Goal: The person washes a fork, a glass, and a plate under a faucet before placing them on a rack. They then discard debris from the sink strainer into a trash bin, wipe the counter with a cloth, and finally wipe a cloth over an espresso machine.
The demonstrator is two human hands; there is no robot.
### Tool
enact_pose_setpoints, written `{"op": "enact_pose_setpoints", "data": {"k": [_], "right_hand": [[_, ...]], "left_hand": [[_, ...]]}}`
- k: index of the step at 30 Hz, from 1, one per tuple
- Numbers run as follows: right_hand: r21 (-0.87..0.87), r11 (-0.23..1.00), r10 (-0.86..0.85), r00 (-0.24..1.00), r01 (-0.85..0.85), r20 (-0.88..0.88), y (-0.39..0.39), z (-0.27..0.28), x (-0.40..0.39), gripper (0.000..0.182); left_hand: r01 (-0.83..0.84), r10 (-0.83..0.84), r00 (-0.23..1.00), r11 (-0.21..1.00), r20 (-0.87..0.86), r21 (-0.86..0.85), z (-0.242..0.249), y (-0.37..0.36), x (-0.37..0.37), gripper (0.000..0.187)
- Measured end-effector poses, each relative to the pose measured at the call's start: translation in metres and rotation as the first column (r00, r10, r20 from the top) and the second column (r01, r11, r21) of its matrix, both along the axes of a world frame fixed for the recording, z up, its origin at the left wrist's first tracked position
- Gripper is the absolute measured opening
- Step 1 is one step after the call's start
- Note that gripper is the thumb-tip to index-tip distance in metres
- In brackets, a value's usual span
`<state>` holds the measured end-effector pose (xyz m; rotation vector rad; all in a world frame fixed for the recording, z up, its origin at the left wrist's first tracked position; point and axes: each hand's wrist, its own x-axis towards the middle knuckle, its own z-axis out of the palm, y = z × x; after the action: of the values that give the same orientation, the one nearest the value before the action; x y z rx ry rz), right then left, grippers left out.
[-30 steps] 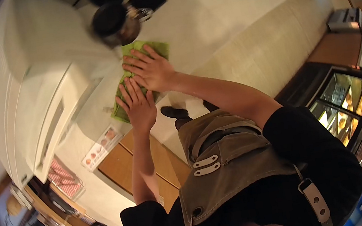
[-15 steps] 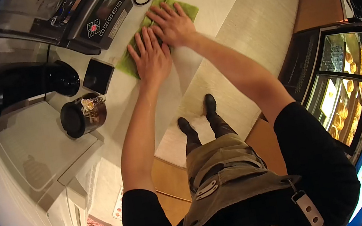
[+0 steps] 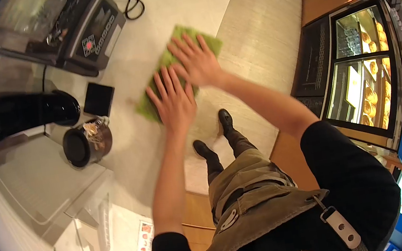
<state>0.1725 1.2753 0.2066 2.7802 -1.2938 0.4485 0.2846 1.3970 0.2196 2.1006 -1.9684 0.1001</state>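
Note:
A green cloth (image 3: 148,107) is spread on the pale counter near its front edge. My left hand (image 3: 174,101) lies flat on its lower left part, with the fingers stretched out. Farther up, my right hand (image 3: 197,62) presses flat on the other part, fingers spread. The hands are side by side, close at the thumbs, and cover the cloth's middle. Both arms reach forward from black sleeves.
Left of the cloth stand a dark machine with a button panel (image 3: 97,39), a black square object (image 3: 99,99), a round dark container (image 3: 102,140) and a glossy black appliance (image 3: 22,113). A black cable (image 3: 132,3) lies behind. A lit pastry case (image 3: 359,70) is at right.
Both hands and the cloth have moved away from the button-panel machine, toward me and the counter's front edge. The view has shifted too. The hands stay flat on the cloth.

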Motion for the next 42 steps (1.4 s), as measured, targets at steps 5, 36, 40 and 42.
{"op": "enact_pose_setpoints", "data": {"k": [5,36,40,42], "right_hand": [[0.097,0.993,0.063,0.995,-0.071,0.076,0.006,0.014,-0.016,0.059],[-0.034,0.999,-0.037,0.995,0.041,0.095,-0.423,0.0,-0.08,0.059],[0.043,0.998,0.05,0.996,-0.053,0.071,-0.4,0.011,-0.159,0.057],[0.056,0.993,0.098,0.994,-0.1,0.044,-0.43,0.014,-0.184,0.056]], "left_hand": [[-0.031,0.034,0.999,0.981,-0.013,0.19,0.013,0.003,-0.026,0.069],[0.009,-0.021,0.996,0.991,0.082,0.135,-0.001,-0.441,-0.071,0.069],[0.008,-0.015,0.999,0.982,0.039,0.188,0.016,-0.418,-0.155,0.068],[-0.009,0.008,1.0,0.983,0.004,0.186,0.018,-0.441,-0.185,0.067]]}}
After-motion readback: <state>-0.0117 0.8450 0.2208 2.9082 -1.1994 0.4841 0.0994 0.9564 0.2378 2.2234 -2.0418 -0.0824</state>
